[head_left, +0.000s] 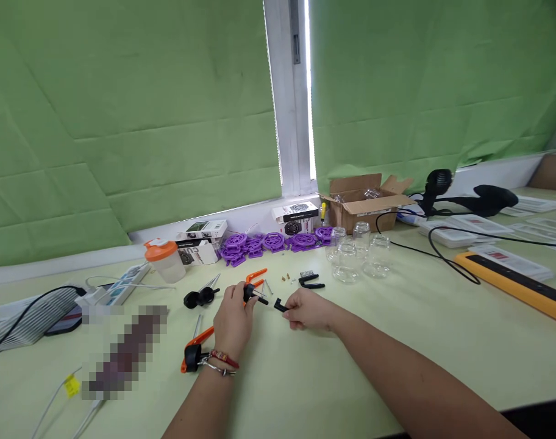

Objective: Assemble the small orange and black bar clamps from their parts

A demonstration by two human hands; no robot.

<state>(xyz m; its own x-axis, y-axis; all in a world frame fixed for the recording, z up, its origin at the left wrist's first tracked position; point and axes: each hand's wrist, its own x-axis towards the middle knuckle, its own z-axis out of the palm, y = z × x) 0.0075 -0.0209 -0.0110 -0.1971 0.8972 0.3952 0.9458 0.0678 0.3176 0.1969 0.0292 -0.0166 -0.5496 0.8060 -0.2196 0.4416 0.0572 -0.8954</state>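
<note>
Over the middle of the table, my left hand (233, 322) is closed round a black plastic part (249, 292) with a round end and a short arm. My right hand (311, 310) pinches a small black hooked plastic piece (280, 305), its tip a small gap from that arm. Just behind my left hand lie an orange handle (256, 275) and metal pins (267, 287). Beside my left wrist is another orange handle (203, 336) with a black cup-shaped part (193, 358). A black part with a spring (309, 280) and tiny brass pieces (286, 278) lie beyond my right hand.
Several glass jars (346, 265) stand right of centre before an open carton (369, 204). Purple plastic frames (274, 242) line the back. At left are an orange-lidded shaker (164, 261), black round parts (200, 297) and a power strip (128, 283). A black cable (436, 244) loops at right.
</note>
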